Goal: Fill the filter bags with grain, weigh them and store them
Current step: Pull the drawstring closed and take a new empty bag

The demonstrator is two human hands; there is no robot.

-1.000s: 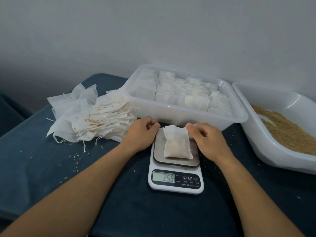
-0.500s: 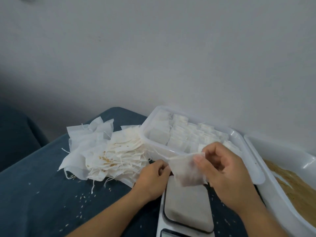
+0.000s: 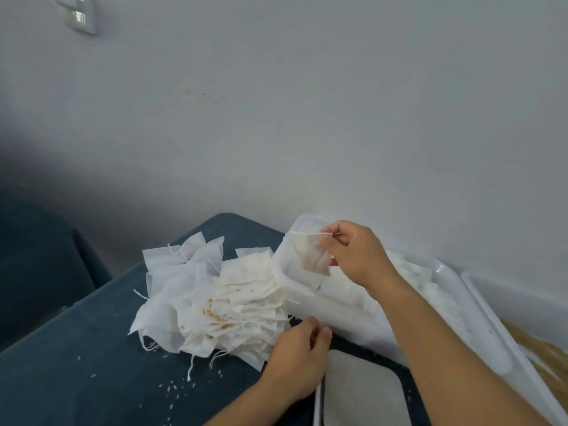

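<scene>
My right hand [image 3: 356,256] pinches a filled white filter bag [image 3: 312,253] by its top edge and holds it over the far left corner of the clear storage bin [image 3: 310,312], which holds several filled bags. My left hand [image 3: 296,361] rests with curled fingers on the table between the pile of empty filter bags [image 3: 215,299] and the scale [image 3: 362,392], holding nothing that I can see. The scale's steel platform is bare; its display is out of frame. A white tub of grain [image 3: 547,358] sits at the right edge.
Loose grains [image 3: 172,387] lie scattered on the dark blue table [image 3: 76,379] in front of the bag pile. A grey wall rises right behind the bins. A dark blue seat [image 3: 40,259] stands off the table's left side.
My right hand lifted the filled bag off the scale and carried it up and back over the storage bin. The view tilted upward. My left hand stayed by the scale's left corner.
</scene>
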